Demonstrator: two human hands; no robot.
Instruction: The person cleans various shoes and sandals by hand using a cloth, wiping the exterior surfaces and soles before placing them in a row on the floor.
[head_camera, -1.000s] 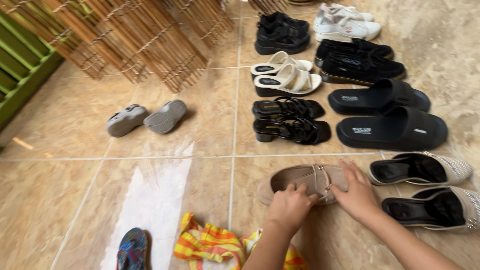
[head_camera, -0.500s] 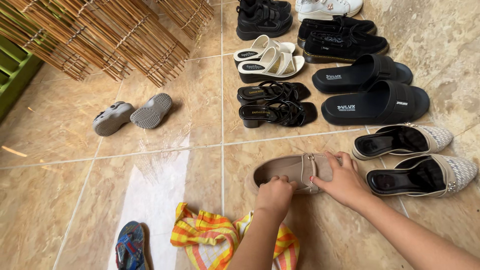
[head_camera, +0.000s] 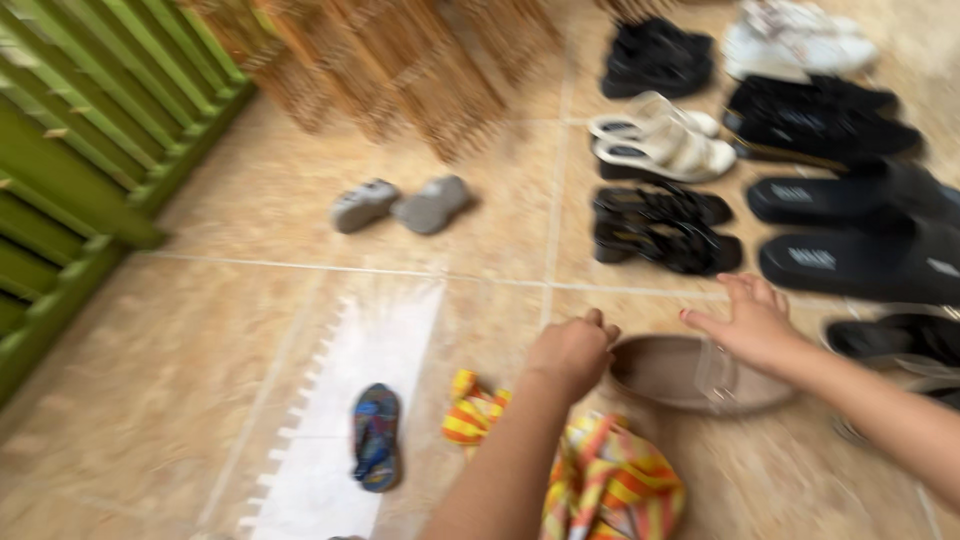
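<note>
glossy beige marble-look tiles (head_camera: 200, 330) with pale grout lines cover the floor, and the whole view is motion-blurred. at far left stands a green slatted frame (head_camera: 70, 170), with bamboo slat mats (head_camera: 400, 60) leaning beyond it. a small blue patterned sandal (head_camera: 377, 437) lies on a bright patch of light; two small grey clogs (head_camera: 400, 204) sit further back. an orange-and-yellow checked cloth (head_camera: 600, 480) is bunched near the left hand (head_camera: 572, 352), loosely curled at the heel of the beige loafer (head_camera: 695, 375), flat on the tile, opening up, metal trim across its top. the right hand (head_camera: 748, 322) hovers just above its toe, fingers spread apart. black strappy heels (head_camera: 662, 230) and black slides (head_camera: 860, 225) line up behind.
</note>
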